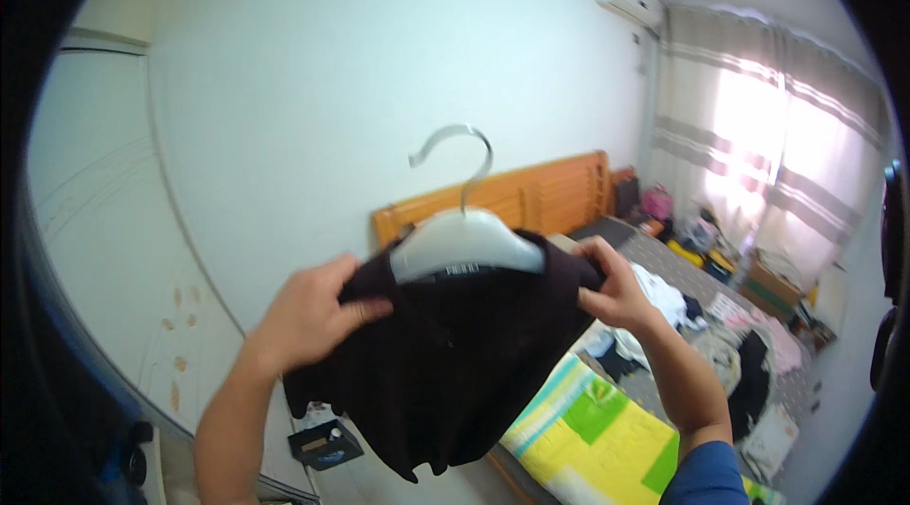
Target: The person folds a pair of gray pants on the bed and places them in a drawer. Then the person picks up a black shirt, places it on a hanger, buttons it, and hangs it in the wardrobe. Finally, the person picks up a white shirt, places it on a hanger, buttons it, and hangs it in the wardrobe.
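A black V-neck top (445, 363) hangs in front of me on a pale hanger (466, 244) with a silver metal hook pointing up. The hook is free, touching nothing. My left hand (318, 311) pinches the garment at its left shoulder, thumb in front. At the opposite shoulder, my right hand (616, 287) grips the cloth the same way. Most of the hanger's arms are hidden inside the shoulders. The lower hem dangles loose and uneven.
Behind the top stands a bed with a wooden headboard (545, 192), a yellow-green quilt (607, 429) and scattered clothes. White sliding wardrobe doors (123, 221) are at the left. A dark box (325, 445) sits on the floor. Striped curtains (758, 117) cover the window at the right.
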The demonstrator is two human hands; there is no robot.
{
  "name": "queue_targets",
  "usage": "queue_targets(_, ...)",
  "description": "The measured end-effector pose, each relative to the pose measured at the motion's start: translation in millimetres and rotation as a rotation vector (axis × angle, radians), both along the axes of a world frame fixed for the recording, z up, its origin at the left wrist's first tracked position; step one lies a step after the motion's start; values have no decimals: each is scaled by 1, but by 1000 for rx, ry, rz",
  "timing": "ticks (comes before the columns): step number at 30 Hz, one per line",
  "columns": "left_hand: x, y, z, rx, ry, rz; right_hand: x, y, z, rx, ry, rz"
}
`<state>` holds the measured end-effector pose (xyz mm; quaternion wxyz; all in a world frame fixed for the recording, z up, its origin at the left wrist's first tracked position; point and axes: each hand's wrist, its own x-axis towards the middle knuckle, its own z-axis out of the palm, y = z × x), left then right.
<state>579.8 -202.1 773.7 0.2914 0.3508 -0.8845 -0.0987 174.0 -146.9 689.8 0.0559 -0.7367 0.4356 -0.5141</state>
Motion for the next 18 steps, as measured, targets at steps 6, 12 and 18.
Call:
queue_targets(6,-108,51,-166,-55,33,-407,-93,189,-113,241,5,-383)
queue_targets(12,-231,144,-272,196,311,-814,-131,390,-85,346,280,-856)
queue_targets(18,-361,212,-264,779,293,-1028,-217,417,1,328,420,-1057)
